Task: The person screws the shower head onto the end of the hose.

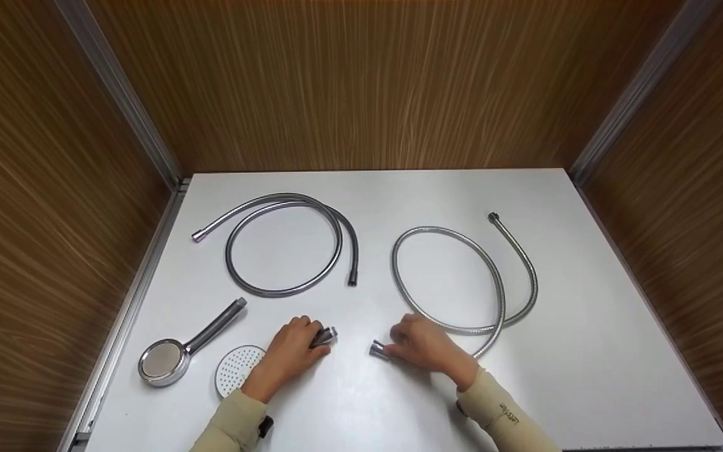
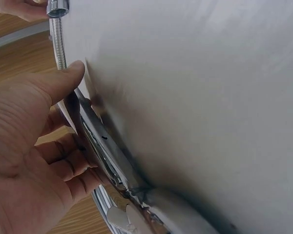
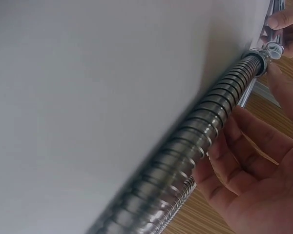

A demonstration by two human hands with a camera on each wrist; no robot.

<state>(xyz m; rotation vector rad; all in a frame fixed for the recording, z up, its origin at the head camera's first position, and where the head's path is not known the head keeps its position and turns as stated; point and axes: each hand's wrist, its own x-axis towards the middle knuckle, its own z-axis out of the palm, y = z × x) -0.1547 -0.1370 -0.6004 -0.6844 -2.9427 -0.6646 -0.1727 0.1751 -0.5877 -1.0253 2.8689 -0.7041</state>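
Note:
My left hand (image 1: 292, 351) grips the handle of a shower head (image 1: 234, 371) with a round, white, dotted face. Its threaded end sticks out past the thumb, pointing right. In the left wrist view, the handle (image 2: 106, 141) lies between thumb and fingers, close to the table. My right hand (image 1: 424, 344) holds a silver ribbed shower hose (image 1: 497, 276) near one end, between thumb and fingers. The end fitting (image 1: 379, 349) faces the shower head across a small gap. The right wrist view shows the ribbed hose (image 3: 200, 129) running along the fingers.
A second shower head (image 1: 164, 362), chrome with a grey disc, lies at the left. Behind it a smoother dark-silver hose (image 1: 283, 292) lies coiled. The white table (image 1: 587, 376) is enclosed by wood-grain panels (image 1: 361, 88) at the back and both sides.

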